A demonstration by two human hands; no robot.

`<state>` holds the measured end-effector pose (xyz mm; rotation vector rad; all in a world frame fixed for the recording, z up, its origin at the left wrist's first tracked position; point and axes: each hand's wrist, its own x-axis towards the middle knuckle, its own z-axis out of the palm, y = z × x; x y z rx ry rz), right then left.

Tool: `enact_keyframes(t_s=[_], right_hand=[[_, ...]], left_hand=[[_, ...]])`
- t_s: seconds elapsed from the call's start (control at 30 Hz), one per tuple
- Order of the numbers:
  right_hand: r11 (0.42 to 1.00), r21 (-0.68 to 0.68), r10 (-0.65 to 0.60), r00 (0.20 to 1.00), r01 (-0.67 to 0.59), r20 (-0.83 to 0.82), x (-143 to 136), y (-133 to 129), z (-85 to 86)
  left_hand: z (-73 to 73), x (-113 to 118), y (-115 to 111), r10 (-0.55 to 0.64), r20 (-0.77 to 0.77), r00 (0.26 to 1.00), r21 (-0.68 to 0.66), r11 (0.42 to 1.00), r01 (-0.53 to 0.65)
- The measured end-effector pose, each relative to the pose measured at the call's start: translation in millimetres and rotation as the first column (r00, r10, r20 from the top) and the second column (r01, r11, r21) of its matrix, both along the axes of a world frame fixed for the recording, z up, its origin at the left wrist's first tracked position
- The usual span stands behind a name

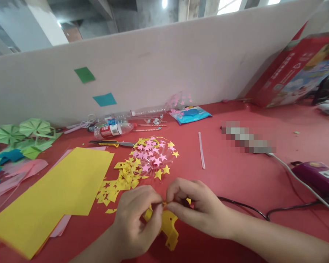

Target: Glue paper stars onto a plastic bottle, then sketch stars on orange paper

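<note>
My left hand (140, 219) and my right hand (197, 206) meet at the lower middle, thumbs and forefingers pinched together around a tiny yellow-orange piece (165, 203). Under and between them lies a yellow plastic tool (170, 227), partly covered by my fingers. Just beyond my hands, pink stars (157, 160) and yellow stars (158, 174) lie on a clear plastic piece. Yellow paper scraps (126, 177) with star-shaped cutouts spread out to the left of it. The tiny piece's exact shape is hidden by my fingertips.
Yellow paper sheets (57, 193) cover the left, near green paper fans (34, 127). Scissors (112, 143), a plastic bottle (113, 129) and a blue packet (192, 114) lie farther back. A clear stick (201, 150), black cable (246, 206) and purple device (318, 179) are right.
</note>
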<state>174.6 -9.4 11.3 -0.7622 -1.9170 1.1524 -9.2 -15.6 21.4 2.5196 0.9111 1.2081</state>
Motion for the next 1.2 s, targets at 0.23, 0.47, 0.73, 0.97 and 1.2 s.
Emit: enact_keyframes(t_s=[0.23, 0.47, 0.73, 0.97, 1.2], right_hand=[[0.86, 0.439, -0.085, 0.778, -0.258, 0.623, 4.1, 7.1, -2.6], [0.811, 0.452, -0.123, 0.647, -0.372, 0.753, 0.2, 1.6, -5.3], [0.758, 0.55, -0.056, 0.805, -0.351, 0.591, 3.8, 1.4, -4.8], [0.727, 0.687, -0.265, 0.924, 0.003, 0.277, 11.2, 6.1, 0.2], [0.714, 0.699, -0.272, 0.931, 0.026, 0.243, 8.2, 7.8, -0.9]], left_hand=[[-8.2, -26.6, 23.1, 0.255, 0.152, 0.955, -0.06, 0.967, -0.249], [-12.8, -39.4, 43.3, 0.45, 0.31, 0.838, -0.218, 0.891, -0.398], [-13.3, -38.0, 45.1, 0.462, 0.303, 0.833, -0.234, 0.884, -0.405], [-10.1, -30.8, 41.7, 0.447, 0.295, 0.845, -0.25, 0.889, -0.383], [-14.5, -25.9, 33.2, 0.331, 0.261, 0.907, -0.235, 0.933, -0.273]])
